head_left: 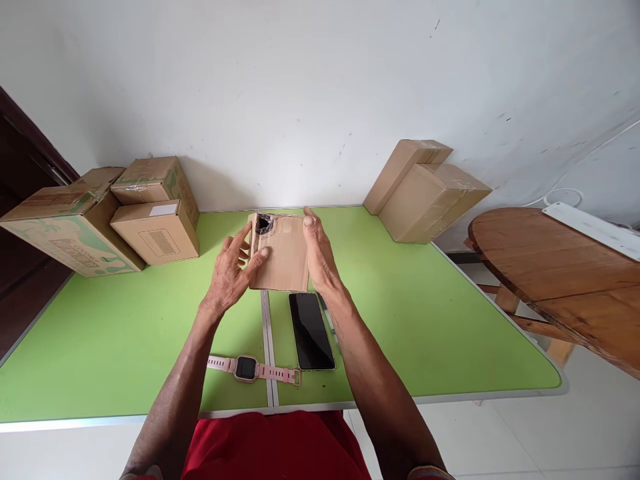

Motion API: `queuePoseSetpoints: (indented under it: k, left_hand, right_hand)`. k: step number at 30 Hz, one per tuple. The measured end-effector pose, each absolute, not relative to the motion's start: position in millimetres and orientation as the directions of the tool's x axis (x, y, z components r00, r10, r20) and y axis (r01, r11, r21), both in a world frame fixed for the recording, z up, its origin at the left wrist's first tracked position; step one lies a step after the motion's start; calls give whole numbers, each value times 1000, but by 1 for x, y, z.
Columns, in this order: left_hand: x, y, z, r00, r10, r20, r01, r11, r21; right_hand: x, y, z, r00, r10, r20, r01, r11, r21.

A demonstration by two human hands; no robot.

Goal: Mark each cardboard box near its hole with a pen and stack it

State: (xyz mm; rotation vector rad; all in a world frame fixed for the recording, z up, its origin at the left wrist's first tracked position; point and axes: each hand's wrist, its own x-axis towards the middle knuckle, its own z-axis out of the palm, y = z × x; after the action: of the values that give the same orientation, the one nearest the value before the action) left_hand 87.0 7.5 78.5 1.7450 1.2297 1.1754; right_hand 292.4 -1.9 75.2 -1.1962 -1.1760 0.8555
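Between my two hands is a small brown cardboard box point(286, 260) with a dark, ragged hole at its upper left corner. My left hand point(235, 272) grips its left side, thumb lying on the front face. On the right edge, my right hand point(320, 250) is closed round the box, its thumb at the top corner. Just below the box a black-screened smartphone point(312, 331) lies on the green table point(400, 333). A pink-strapped smartwatch point(246, 368) is stretched out flat to the left of the phone. Something thin and grey, partly hidden by my right forearm, lies beside the phone.
Several cardboard boxes point(155, 232) are stacked at the table's back left. Two taped cartons point(417, 200) lean together at the back right, near the white wall point(300, 100). A wooden table point(560, 267) with a white power strip point(595, 230) stands to the right.
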Motion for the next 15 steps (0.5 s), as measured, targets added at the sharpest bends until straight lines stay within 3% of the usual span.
queuePoseSetpoints:
  k: [9, 15]
  left_hand:
    - [130, 16, 89, 241, 912, 331, 324, -397, 858]
    - [158, 20, 99, 233, 913, 334, 295, -394, 871]
  right_hand:
    - [319, -25, 90, 417, 832, 365, 394, 196, -898]
    - [330, -34, 92, 472, 778, 415, 499, 152, -853]
